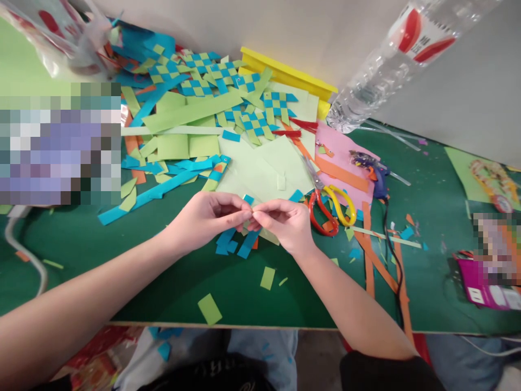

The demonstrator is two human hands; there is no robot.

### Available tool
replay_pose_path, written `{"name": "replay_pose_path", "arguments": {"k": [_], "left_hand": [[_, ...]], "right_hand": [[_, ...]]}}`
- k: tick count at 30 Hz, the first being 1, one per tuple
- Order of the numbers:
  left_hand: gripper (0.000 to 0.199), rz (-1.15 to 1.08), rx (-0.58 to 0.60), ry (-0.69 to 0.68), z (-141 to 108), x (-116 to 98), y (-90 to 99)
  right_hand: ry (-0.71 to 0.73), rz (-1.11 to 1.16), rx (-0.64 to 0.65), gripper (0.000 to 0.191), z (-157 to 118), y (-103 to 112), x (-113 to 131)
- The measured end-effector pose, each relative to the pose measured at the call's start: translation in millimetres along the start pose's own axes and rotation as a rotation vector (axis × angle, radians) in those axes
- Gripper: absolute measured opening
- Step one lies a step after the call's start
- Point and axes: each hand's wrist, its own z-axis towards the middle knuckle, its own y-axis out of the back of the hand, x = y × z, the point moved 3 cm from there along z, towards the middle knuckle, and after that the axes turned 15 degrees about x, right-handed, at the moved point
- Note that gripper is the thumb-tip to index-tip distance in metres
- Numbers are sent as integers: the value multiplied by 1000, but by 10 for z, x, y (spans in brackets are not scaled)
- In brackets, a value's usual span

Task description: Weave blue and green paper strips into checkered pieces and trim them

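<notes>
Above the table's front half, my left hand [203,220] and my right hand [285,222] meet fingertip to fingertip. Both pinch at one spot; whatever is between them is too small and too covered to make out. Blue paper pieces [248,245] lie just below the fingers. Beyond them is a pale green sheet [264,163]. Scissors [319,183] with one red and one yellow handle rest right of my right hand. A woven blue-and-green paper fish [220,165] lies past my left hand, and several more checkered woven pieces [253,124] are heaped farther back.
A tall plastic water bottle [378,70] stands at the back right. Near it lies a glue gun [380,182] with a black cord. Orange strips [368,250] and green scraps [210,308] are scattered about. A long blue strip [158,193] lies left, and a yellow folded piece [288,70] leans behind.
</notes>
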Motion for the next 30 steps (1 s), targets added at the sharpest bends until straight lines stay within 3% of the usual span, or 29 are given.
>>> {"name": "replay_pose_path", "arguments": {"k": [6, 30], "left_hand": [[15, -25, 0, -10, -4, -9, -4], [15, -43, 21, 3, 11, 18, -3]], "right_hand": [[42, 19, 12, 12, 5, -11, 20], [-18, 62, 9, 10, -4, -7, -15]]}}
